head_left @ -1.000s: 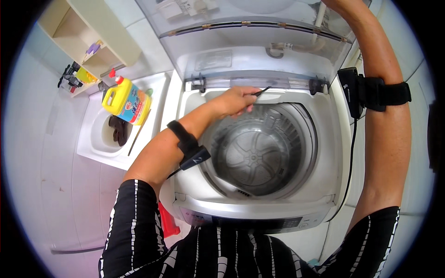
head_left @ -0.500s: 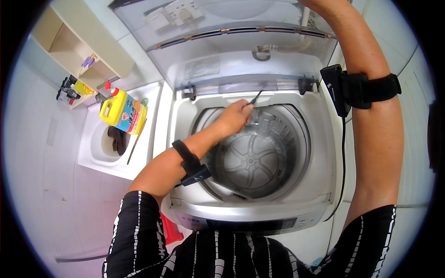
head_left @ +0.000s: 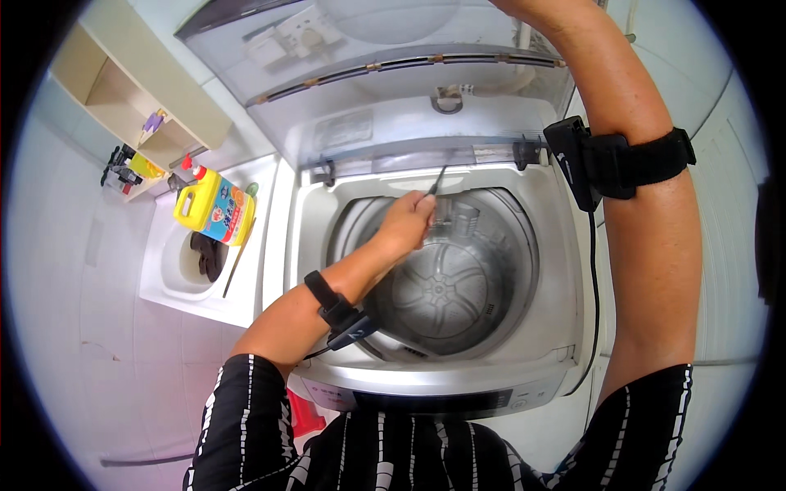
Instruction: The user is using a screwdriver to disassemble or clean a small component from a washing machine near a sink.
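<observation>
My left hand [head_left: 409, 219] is closed around a thin, dark, pointed tool [head_left: 439, 180], its kind unclear. The tool's tip points up toward the hinge edge of the raised lid. Below the hand lies the open drum [head_left: 440, 290] of a top-loading washing machine [head_left: 561, 270], with a ribbed disc at its bottom. My right arm reaches up past the machine's right side to the clear folding lid [head_left: 344, 114], which stands raised. The right hand itself is cut off by the upper edge of the picture.
Left of the machine is a white sink [head_left: 155, 278] with dark cloth [head_left: 206, 255] in its basin. A yellow bottle [head_left: 214, 206] with a red cap and a thin stick [head_left: 239, 258] rest on its ledge. A shelf cabinet [head_left: 135, 82] hangs above. Something red [head_left: 304, 412] stands beside the machine's front.
The whole view has shifted slightly, so machine and lid appear a little further left. My left hand keeps its hold on the thin tool, which now points more steeply upward.
</observation>
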`<action>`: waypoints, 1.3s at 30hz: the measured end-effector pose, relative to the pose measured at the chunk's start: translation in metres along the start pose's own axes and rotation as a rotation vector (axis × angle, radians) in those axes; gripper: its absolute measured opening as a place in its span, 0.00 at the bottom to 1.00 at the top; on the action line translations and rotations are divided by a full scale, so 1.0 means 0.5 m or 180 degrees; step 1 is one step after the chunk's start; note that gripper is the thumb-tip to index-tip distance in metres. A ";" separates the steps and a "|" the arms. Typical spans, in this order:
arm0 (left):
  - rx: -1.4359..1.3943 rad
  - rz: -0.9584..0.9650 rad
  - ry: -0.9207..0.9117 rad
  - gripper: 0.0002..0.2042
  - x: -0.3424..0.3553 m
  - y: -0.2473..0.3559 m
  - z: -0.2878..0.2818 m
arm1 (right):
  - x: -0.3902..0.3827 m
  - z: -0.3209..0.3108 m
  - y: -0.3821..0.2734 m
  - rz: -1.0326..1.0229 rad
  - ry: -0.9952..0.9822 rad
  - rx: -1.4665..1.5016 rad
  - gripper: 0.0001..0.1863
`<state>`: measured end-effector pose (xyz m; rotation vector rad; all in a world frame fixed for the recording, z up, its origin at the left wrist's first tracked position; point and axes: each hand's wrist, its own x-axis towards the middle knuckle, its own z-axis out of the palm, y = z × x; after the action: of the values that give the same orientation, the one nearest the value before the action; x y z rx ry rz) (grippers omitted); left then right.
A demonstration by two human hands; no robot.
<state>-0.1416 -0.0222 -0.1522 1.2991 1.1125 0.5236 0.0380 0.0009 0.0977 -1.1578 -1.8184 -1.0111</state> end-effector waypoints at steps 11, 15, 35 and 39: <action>-0.0401 -0.0008 0.0225 0.09 0.003 -0.007 0.013 | -0.002 0.001 -0.005 0.0009 0.0022 -0.0008 0.22; 0.0073 0.0264 -0.0318 0.10 0.036 0.005 0.021 | -0.003 -0.004 -0.006 0.0029 -0.0040 -0.0010 0.22; 0.0043 0.0187 -0.0460 0.10 0.061 0.025 0.038 | -0.001 0.006 0.001 -0.0072 0.0170 -0.0012 0.22; -0.0065 0.0136 -0.0489 0.10 0.050 0.030 0.034 | -0.006 -0.005 0.002 0.0002 0.0039 0.0036 0.22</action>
<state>-0.1122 -0.0056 -0.1488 1.3249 0.9520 0.4575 0.0401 -0.0023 0.0965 -1.1430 -1.8120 -1.0041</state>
